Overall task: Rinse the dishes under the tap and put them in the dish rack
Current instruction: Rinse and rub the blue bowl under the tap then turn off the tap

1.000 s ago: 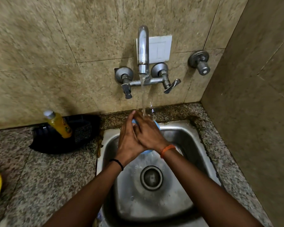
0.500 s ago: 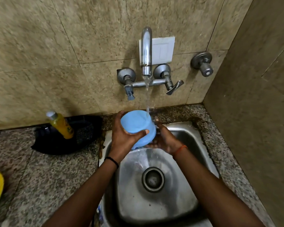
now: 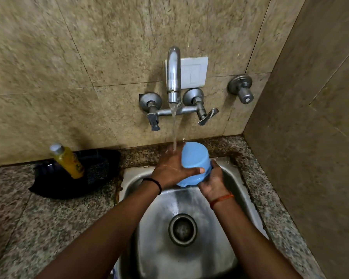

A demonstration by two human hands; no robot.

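Head camera looks down on a steel sink set in a speckled granite counter, with both forearms reaching over the basin. A light blue cup is held above the far part of the sink, its flat base turned toward the camera and its mouth facing away and down. Left hand grips the cup from the left, thumb curled across its side. Right hand holds the cup from the near right, fingers wrapped under its lower edge. Water runs from the wall tap and lands on the left hand just beside the cup's left edge. A round drain sits in the middle of the wet basin. On the counter to the left, a yellow bottle with a pale cap leans in a black dish against the tiled wall. A white switch plate is behind the spout, and a separate valve knob is mounted to its right.
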